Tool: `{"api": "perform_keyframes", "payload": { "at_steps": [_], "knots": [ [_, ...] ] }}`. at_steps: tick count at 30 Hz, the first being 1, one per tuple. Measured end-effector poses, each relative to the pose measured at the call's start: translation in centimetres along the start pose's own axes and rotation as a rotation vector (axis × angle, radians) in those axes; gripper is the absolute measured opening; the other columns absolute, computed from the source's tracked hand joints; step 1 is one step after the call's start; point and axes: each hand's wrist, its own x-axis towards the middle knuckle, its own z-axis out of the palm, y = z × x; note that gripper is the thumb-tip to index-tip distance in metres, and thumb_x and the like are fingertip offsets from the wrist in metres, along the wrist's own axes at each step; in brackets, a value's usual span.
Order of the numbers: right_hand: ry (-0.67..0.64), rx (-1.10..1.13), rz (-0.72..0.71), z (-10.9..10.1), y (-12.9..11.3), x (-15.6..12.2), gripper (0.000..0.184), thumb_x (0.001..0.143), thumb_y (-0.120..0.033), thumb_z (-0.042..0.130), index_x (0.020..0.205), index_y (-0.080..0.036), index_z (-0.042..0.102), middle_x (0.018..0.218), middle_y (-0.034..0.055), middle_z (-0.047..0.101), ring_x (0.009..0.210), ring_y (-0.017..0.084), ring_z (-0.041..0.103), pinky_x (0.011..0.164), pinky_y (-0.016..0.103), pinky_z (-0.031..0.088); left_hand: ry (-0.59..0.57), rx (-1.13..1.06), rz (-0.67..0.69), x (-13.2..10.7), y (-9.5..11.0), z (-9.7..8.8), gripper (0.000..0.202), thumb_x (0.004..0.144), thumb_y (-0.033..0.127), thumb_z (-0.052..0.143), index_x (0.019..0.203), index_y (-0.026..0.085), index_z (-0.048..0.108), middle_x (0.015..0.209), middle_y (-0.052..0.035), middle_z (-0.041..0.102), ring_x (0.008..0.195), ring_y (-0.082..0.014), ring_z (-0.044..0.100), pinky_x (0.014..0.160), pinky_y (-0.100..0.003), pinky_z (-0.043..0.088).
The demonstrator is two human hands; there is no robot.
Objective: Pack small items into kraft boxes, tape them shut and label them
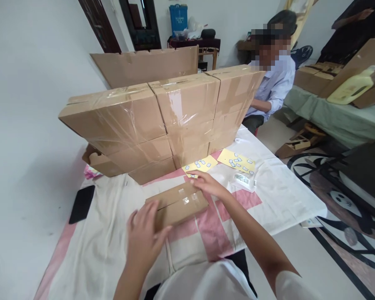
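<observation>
A small brown cardboard box (178, 204) lies on the cloth-covered table in front of me, with short strips of clear tape on its top near the right end. My left hand (145, 233) is at the box's left end, fingers and thumb spread apart; whether it presses on the box or only hovers there, I cannot tell. At the far right corner, my right hand (208, 184) reaches across with its fingers stretched out, touching or very close to the box's edge. Beyond it lie yellow sheets (236, 161) with white label shapes and a small white packet (244, 181).
Stacked, taped cardboard boxes (187, 104) form a wall across the table's far side. A black phone-like slab (82, 204) lies at left. A person (273, 79) sits beyond the stack. At right, a second table (346, 118) holds a yellow jug (351, 87) and boxes.
</observation>
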Motion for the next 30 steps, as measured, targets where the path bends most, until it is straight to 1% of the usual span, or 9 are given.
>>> {"api": "perform_keyframes", "payload": {
  "at_steps": [3, 6, 9, 12, 15, 17, 20, 24, 30],
  "knots": [
    [-0.072, 0.000, 0.025, 1.2, -2.0, -1.1, 0.031, 0.088, -0.033, 0.068, 0.118, -0.024, 0.072, 0.122, 0.0057, 0.069, 0.114, 0.023, 0.063, 0.104, 0.039, 0.045, -0.229, 0.125, 0.144, 3.4, 3.3, 2.0, 0.078, 0.092, 0.061, 0.057, 0.156, 0.023, 0.035, 0.160, -0.0148, 0.042, 0.146, -0.0363, 0.040, 0.118, -0.059, 0.029],
    [-0.035, -0.038, 0.090, 2.2, -2.3, -0.8, 0.021, 0.087, -0.025, 0.066, 0.106, -0.021, 0.072, 0.109, 0.0038, 0.070, 0.105, 0.021, 0.064, 0.098, 0.037, 0.047, -0.271, 0.172, 0.193, 4.4, 4.5, 4.1, 0.073, 0.093, 0.057, 0.058, 0.153, 0.019, 0.042, 0.160, -0.0151, 0.041, 0.147, -0.0381, 0.040, 0.114, -0.058, 0.036],
    [-0.005, -0.005, 0.130, 2.8, -1.8, -0.5, 0.020, 0.084, -0.024, 0.068, 0.103, -0.019, 0.070, 0.106, 0.0033, 0.069, 0.102, 0.020, 0.063, 0.096, 0.035, 0.047, -0.200, 0.165, 0.183, 3.4, 4.5, 4.9, 0.061, 0.095, 0.052, 0.057, 0.146, 0.019, 0.052, 0.157, -0.0145, 0.045, 0.145, -0.0370, 0.043, 0.112, -0.054, 0.040],
    [0.001, -0.001, 0.144, 2.9, -1.9, -0.7, 0.015, 0.086, -0.027, 0.067, 0.099, -0.019, 0.067, 0.102, 0.0029, 0.067, 0.099, 0.020, 0.063, 0.092, 0.033, 0.047, -0.085, 0.112, 0.203, 2.2, 4.6, 5.0, 0.048, 0.100, 0.047, 0.053, 0.139, 0.020, 0.059, 0.150, -0.0096, 0.055, 0.139, -0.0308, 0.051, 0.112, -0.050, 0.040],
    [-0.029, -0.108, 0.175, 2.7, -3.0, -1.1, 0.012, 0.091, -0.030, 0.061, 0.099, -0.020, 0.064, 0.102, 0.0034, 0.064, 0.096, 0.019, 0.062, 0.086, 0.032, 0.047, 0.031, 0.065, 0.276, 1.7, 4.9, 5.0, 0.039, 0.102, 0.038, 0.053, 0.135, 0.018, 0.061, 0.138, -0.0071, 0.066, 0.130, -0.0240, 0.060, 0.115, -0.045, 0.037],
    [-0.066, -0.238, 0.228, 2.6, -3.9, -1.0, 0.020, 0.091, -0.039, 0.063, 0.100, -0.021, 0.063, 0.104, 0.0045, 0.062, 0.093, 0.020, 0.062, 0.080, 0.031, 0.046, 0.084, 0.055, 0.314, 1.7, 4.9, 5.2, 0.036, 0.102, 0.034, 0.054, 0.133, 0.017, 0.062, 0.133, -0.0072, 0.069, 0.126, -0.0225, 0.064, 0.115, -0.044, 0.037],
    [-0.086, -0.396, 0.303, 2.7, -4.8, -0.5, 0.036, 0.083, -0.052, 0.073, 0.099, -0.022, 0.064, 0.101, 0.0050, 0.061, 0.088, 0.021, 0.061, 0.072, 0.029, 0.042, 0.121, 0.048, 0.346, 1.9, 4.7, 5.6, 0.033, 0.102, 0.031, 0.053, 0.129, 0.014, 0.064, 0.128, -0.0085, 0.072, 0.121, -0.0224, 0.067, 0.112, -0.042, 0.039],
    [-0.030, -0.423, 0.281, 3.4, -4.6, -0.2, 0.036, 0.081, -0.052, 0.076, 0.095, -0.022, 0.065, 0.095, 0.0037, 0.060, 0.089, 0.020, 0.059, 0.071, 0.027, 0.040, 0.169, 0.039, 0.380, 1.9, 4.6, 5.9, 0.030, 0.102, 0.028, 0.052, 0.123, 0.012, 0.067, 0.123, -0.0092, 0.075, 0.113, -0.0216, 0.070, 0.104, -0.039, 0.045],
    [0.032, -0.471, 0.235, 4.3, -3.7, -0.9, 0.042, 0.084, -0.057, 0.072, 0.105, -0.021, 0.066, 0.106, 0.0074, 0.061, 0.094, 0.024, 0.061, 0.076, 0.032, 0.045, 0.260, 0.016, 0.498, 1.9, 3.1, 6.6, 0.023, 0.099, 0.022, 0.055, 0.112, 0.014, 0.072, 0.113, -0.0081, 0.078, 0.103, -0.0207, 0.073, 0.095, -0.034, 0.048]
  ]
}}
